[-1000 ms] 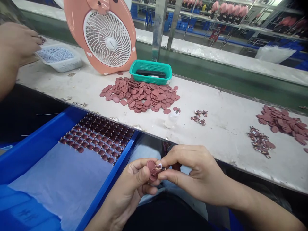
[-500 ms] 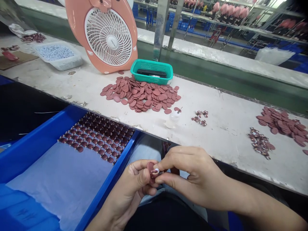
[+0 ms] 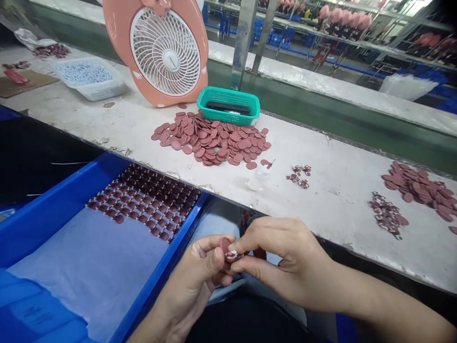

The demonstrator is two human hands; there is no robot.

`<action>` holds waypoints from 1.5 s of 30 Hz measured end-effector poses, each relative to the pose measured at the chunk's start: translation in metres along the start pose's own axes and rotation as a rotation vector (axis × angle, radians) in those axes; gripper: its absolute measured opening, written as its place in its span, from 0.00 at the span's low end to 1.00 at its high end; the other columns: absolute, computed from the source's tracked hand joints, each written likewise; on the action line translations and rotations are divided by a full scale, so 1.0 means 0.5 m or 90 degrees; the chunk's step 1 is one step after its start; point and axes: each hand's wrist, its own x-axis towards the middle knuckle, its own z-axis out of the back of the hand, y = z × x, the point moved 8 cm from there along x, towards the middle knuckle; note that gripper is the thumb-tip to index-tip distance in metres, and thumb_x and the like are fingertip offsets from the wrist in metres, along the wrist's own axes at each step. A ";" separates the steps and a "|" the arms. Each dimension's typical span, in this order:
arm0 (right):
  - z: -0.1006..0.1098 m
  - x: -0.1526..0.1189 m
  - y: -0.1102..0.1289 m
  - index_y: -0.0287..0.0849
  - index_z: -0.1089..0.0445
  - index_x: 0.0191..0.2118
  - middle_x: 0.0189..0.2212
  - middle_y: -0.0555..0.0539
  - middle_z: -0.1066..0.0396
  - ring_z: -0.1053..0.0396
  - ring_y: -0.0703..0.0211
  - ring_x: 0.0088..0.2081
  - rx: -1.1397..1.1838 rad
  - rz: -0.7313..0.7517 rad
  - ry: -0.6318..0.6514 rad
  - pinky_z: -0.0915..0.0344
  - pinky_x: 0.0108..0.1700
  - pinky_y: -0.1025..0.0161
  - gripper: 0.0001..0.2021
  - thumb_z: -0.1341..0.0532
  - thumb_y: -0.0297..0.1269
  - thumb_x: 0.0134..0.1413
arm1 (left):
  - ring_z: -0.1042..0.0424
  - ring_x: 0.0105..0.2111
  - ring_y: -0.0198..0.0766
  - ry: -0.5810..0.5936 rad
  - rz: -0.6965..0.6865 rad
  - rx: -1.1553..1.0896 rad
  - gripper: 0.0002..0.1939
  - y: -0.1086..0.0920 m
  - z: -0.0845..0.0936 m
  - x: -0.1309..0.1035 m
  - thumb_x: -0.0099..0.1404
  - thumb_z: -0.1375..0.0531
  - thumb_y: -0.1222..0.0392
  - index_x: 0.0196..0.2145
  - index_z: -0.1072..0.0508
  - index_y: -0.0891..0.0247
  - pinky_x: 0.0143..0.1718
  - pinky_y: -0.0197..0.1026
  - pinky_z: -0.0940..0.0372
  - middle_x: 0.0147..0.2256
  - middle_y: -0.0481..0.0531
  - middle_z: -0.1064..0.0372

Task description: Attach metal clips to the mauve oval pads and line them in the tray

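Note:
Between the thumb and fingers of my left hand (image 3: pixel 202 271) is a reddish-brown oval disc (image 3: pixel 224 244), tilted up. My right hand (image 3: pixel 282 259) pinches a small brown figure with white parts (image 3: pixel 233 256) against the disc's face; its fingertips hide much of it. Both hands are over my lap, in front of the table edge. On the table lie a large heap of the same discs (image 3: pixel 214 140), a small white bottle with a thin dark tip (image 3: pixel 262 174) and several loose small figures (image 3: pixel 300 175).
A blue bin (image 3: pixel 17 243) at the left holds rows of disc pieces (image 3: pixel 143 202) on a pale sheet (image 3: pixel 96 267). On the table (image 3: pixel 328 166) stand an orange fan (image 3: pixel 169 57), a green basket (image 3: pixel 228 102) and a white tub (image 3: pixel 93 90). More discs (image 3: pixel 421 188) and figures (image 3: pixel 387 214) lie right.
The view has shifted slightly, so the table's things appear a little farther right. Both hands keep nearly the same pose, still holding the figure at the disc.

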 end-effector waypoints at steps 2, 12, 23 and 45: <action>0.000 0.000 -0.001 0.38 0.25 0.38 0.29 0.48 0.23 0.28 0.65 0.29 0.008 0.001 -0.002 0.30 0.33 0.71 0.03 0.33 0.26 0.59 | 0.33 0.21 0.27 0.007 0.001 0.001 0.18 0.000 -0.001 0.001 0.46 0.23 0.50 0.29 0.19 0.65 0.22 0.27 0.37 0.23 0.46 0.30; -0.012 0.000 -0.016 0.38 0.25 0.38 0.29 0.48 0.23 0.28 0.65 0.28 0.025 -0.027 -0.001 0.31 0.32 0.70 0.03 0.34 0.25 0.58 | 0.31 0.22 0.27 -0.015 0.007 -0.026 0.15 0.006 0.003 0.001 0.48 0.24 0.53 0.28 0.19 0.65 0.24 0.27 0.34 0.24 0.46 0.27; -0.006 0.012 -0.027 0.40 0.24 0.37 0.30 0.49 0.22 0.27 0.65 0.29 0.023 -0.070 0.043 0.31 0.33 0.70 0.01 0.33 0.29 0.59 | 0.29 0.22 0.27 0.011 0.035 -0.043 0.16 0.011 -0.004 0.011 0.47 0.23 0.52 0.30 0.18 0.64 0.24 0.27 0.30 0.24 0.47 0.26; 0.009 0.014 -0.029 0.40 0.27 0.50 0.37 0.48 0.24 0.31 0.67 0.30 0.036 -0.076 0.001 0.32 0.36 0.69 0.18 0.28 0.38 0.55 | 0.24 0.25 0.28 0.052 0.029 -0.118 0.16 0.000 -0.007 0.018 0.49 0.24 0.52 0.34 0.18 0.61 0.23 0.26 0.29 0.29 0.47 0.21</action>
